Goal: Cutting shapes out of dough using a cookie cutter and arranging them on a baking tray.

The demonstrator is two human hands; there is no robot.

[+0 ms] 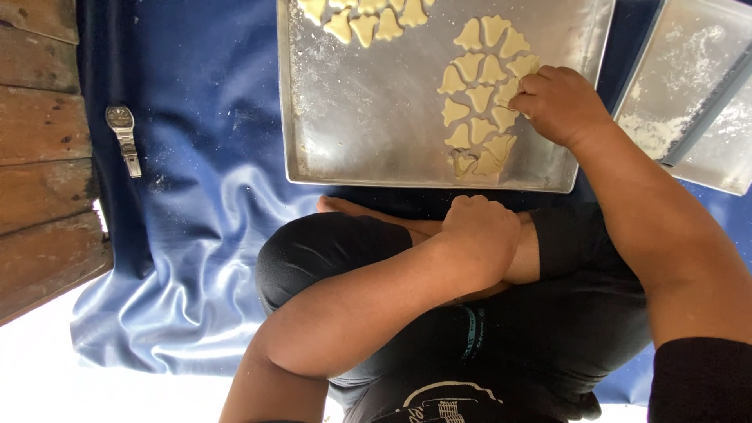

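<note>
Your right hand (558, 103) rests on the right side of the metal baking tray (368, 117), its fingers curled narrow over a pale cut-out cookie (511, 90) at the right edge of the cluster; whether they actually pinch it you cannot tell from here. That cluster of raw dough cookies (478, 98) runs in a column down the right half of the tray, from near its far edge to its near rim, and a second small group of cookies (364, 22) sits at the tray's far edge. Your left hand (479, 233) is just below the tray's near rim, fingers closed into a loose fist on your crossed leg, holding nothing visible. To the right of the tray lies a second, flour-dusted tray (689, 94). Both rest on a blue cloth (196, 235), and well left of the tray a wristwatch (124, 139) lies on it, beside wooden planks (39, 157).
</note>
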